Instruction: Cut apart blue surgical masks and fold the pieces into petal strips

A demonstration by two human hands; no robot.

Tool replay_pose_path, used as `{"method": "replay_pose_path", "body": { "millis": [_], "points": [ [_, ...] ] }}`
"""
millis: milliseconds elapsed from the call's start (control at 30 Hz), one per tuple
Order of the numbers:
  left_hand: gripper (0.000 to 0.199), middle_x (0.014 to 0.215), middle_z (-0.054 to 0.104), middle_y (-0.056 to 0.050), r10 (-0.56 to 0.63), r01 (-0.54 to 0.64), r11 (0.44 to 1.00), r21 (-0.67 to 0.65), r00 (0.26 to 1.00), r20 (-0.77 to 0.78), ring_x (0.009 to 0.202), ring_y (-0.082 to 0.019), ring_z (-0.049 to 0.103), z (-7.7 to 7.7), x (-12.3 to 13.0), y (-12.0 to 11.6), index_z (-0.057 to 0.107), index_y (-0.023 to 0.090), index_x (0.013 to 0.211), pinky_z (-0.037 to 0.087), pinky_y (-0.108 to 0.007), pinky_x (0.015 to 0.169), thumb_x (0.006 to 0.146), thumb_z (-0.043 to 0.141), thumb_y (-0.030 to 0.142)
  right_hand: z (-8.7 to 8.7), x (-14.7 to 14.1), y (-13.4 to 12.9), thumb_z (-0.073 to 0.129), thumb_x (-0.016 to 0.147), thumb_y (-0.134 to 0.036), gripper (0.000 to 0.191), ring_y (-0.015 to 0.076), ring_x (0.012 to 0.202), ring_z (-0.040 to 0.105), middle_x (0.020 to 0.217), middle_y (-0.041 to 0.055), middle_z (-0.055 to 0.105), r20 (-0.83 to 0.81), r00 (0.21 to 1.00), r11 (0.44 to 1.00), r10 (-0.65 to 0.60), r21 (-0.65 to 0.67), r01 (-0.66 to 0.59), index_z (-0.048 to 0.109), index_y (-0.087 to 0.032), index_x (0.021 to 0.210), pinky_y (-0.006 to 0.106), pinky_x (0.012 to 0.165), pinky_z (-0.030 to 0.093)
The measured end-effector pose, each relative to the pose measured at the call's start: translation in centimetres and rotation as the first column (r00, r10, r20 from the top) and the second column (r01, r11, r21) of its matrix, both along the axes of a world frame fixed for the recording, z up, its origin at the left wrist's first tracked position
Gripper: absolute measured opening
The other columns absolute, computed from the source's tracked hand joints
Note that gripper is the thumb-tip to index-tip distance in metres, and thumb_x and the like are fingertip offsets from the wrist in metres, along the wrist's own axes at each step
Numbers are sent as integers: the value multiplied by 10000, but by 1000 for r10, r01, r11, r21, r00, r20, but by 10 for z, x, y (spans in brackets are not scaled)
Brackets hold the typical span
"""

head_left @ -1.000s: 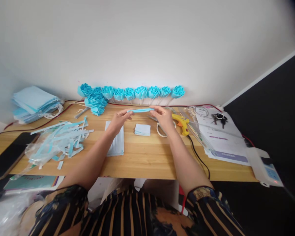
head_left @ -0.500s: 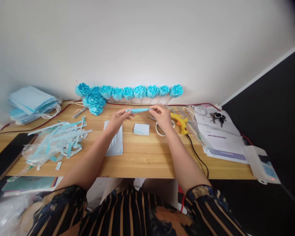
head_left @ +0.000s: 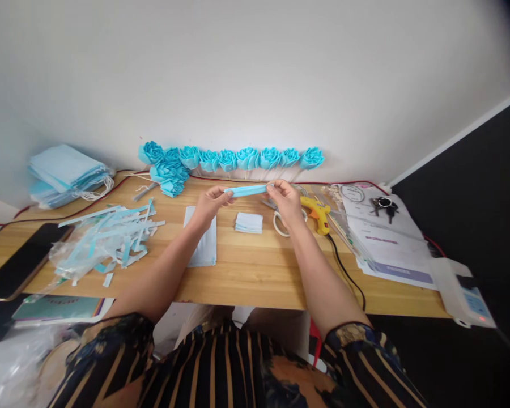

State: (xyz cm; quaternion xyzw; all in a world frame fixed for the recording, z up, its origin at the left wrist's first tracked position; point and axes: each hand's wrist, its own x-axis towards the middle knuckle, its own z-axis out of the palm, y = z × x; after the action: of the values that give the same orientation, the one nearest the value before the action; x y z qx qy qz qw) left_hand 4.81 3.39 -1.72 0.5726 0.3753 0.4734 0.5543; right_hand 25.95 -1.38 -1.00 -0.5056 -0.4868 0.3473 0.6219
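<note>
A narrow folded strip of blue mask fabric is stretched level between my hands, above the wooden desk. My left hand pinches its left end, and my right hand pinches the right end. Beneath the strip lies a small stack of pale blue squares. A flat pleated mask sheet lies partly under my left forearm. Beside my right wrist are a white tape roll and a yellow glue gun.
Blue fabric roses line the wall. On the left are stacked masks, cut strips and a phone. Papers, keys and a power strip lie on the right. A black cord crosses the desk edge.
The strip now shows a broader face, tilted slightly upward to the right. Both hands still grip its ends. The whole view has shifted a little.
</note>
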Motion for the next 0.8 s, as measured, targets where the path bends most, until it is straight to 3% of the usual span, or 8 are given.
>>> {"method": "replay_pose_path", "body": {
  "millis": [200, 367, 500, 633, 733, 800],
  "points": [
    [403, 730, 730, -49, -57, 57, 998, 2, 998, 27, 701, -147, 648, -1, 0, -3, 695, 155, 777, 479, -270, 707, 687, 776, 540, -5, 0, 4, 713, 711, -548, 355, 124, 648, 617, 738, -20, 638, -31, 997, 997, -72, 32, 73, 609, -240, 855, 268, 669, 555],
    [389, 728, 714, -37, -73, 87, 993, -84, 986, 151, 710, -155, 656, -11, 0, 2, 714, 164, 784, 505, -291, 748, 669, 787, 528, -7, -4, 6, 684, 736, -541, 341, 128, 672, 627, 770, -14, 644, -61, 992, 993, -106, 44, 109, 598, -238, 867, 277, 677, 562],
    [379, 748, 712, -53, -67, 73, 995, -71, 995, 77, 747, -179, 664, -12, -3, 7, 707, 157, 787, 502, -306, 765, 695, 751, 522, -7, -6, 2, 694, 751, -505, 301, 154, 709, 649, 773, -4, 665, -19, 996, 994, -83, 64, 84, 627, -238, 871, 296, 701, 561],
    [370, 1018, 738, -86, 96, -74, 977, 199, 990, -103, 991, -224, 661, 2, -7, 2, 719, 163, 960, 485, -332, 898, 808, 650, 492, -5, -13, -4, 659, 812, -464, 251, 169, 736, 659, 784, 6, 692, 156, 986, 994, -66, 101, 51, 655, -230, 902, 298, 720, 546],
    [375, 1177, 710, -100, 197, -70, 877, 476, 955, -222, 1144, -240, 614, 16, -6, -8, 717, 177, 1067, 439, -373, 1021, 898, 546, 465, -4, -21, -9, 623, 849, -409, 213, 163, 717, 658, 781, 13, 711, 341, 934, 987, -109, 146, 62, 666, -208, 906, 279, 689, 513],
    [356, 1165, 723, -95, 197, 3, 821, 571, 937, -288, 1133, -242, 624, 19, -4, -14, 721, 192, 1084, 439, -385, 1028, 892, 574, 453, -3, -27, -11, 609, 864, -373, 188, 160, 718, 665, 795, 19, 727, 422, 897, 981, -129, 187, 53, 671, -199, 901, 272, 692, 503]
  ]
}}
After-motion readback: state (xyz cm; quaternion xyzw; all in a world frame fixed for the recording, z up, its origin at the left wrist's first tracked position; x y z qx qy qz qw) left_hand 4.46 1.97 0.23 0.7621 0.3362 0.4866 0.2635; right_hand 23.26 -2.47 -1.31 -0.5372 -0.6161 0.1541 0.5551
